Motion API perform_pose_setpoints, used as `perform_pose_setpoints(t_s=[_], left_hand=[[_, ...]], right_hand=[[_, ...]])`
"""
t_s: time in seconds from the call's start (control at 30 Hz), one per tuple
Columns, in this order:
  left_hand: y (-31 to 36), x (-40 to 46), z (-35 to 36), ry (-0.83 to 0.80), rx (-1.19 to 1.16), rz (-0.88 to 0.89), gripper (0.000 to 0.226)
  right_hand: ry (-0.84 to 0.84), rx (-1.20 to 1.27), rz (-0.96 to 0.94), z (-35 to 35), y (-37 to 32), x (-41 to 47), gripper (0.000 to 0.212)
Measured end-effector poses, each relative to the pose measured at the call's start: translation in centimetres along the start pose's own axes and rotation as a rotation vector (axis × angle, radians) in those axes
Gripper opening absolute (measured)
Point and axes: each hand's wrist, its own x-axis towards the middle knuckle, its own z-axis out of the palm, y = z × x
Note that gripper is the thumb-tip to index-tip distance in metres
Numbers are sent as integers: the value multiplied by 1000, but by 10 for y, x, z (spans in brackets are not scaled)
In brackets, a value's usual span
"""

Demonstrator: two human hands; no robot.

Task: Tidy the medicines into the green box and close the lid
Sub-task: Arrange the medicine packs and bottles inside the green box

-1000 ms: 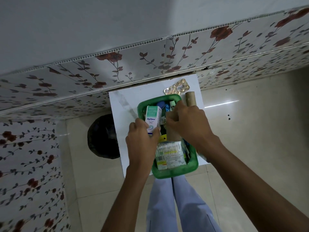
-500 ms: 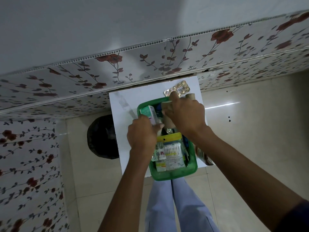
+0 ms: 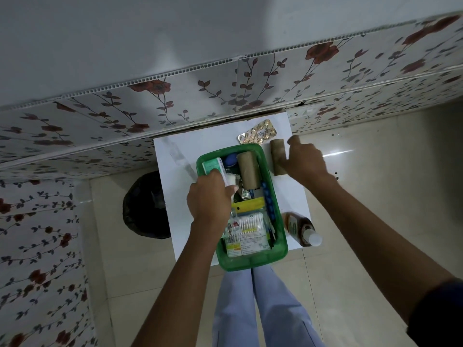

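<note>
I see the green box (image 3: 253,259) packed nearly full — little room left inside. My left hand (image 3: 210,199) blocks its left half. Right of it, roll (image 3: 276,156), blister strip (image 3: 258,134) and bottle (image 3: 299,229) crowd the table (image 3: 172,156) — its left strip lies free.

I stood in a room of a home: floral wall panels (image 3: 155,106) ran along the wall, glossy cream floor tiles (image 3: 363,171) lay below, and a small white table (image 3: 175,151) stood against the wall.
</note>
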Motion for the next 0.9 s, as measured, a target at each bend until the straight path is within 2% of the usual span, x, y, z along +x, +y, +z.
perform_pose_setpoints(t_s=[0.07,0.17,0.27,0.37,0.43,0.5,0.6,0.73,0.77,0.83,0.9], left_hand=[[7,2,1,-20,0,8,33],[12,4,2,-38,-2,25,35],[3,6,-4,-38,-33,16,40],[-8,4,-10,-27,-36,56,36],[-12,2,-13,-28,9,99,28],[-15,2,-14,-15,42,131,21],[-16,3,-18,45,3,143,17],[-15,7,-26,131,-88,170,16],[-15,9,-27,148,-112,172,16],[-16,10,-25,185,-175,180,15],[-18,8,-20,253,-234,181,15]], right_hand=[[-56,-59,-30,9,-8,2,39],[-87,-24,-4,8,-15,-1,43],[3,7,-65,-10,-16,-12,40],[124,289,-11,-37,-16,-33,56],[76,416,-67,-51,-26,-55,63],[-31,389,-179,-51,-42,-79,62],[13,227,-305,-32,-58,-89,46],[274,302,-185,-24,-47,-42,36],[263,264,-112,-21,-43,-23,35],[122,206,62,-12,-38,14,40],[-8,256,152,1,-41,38,48]])
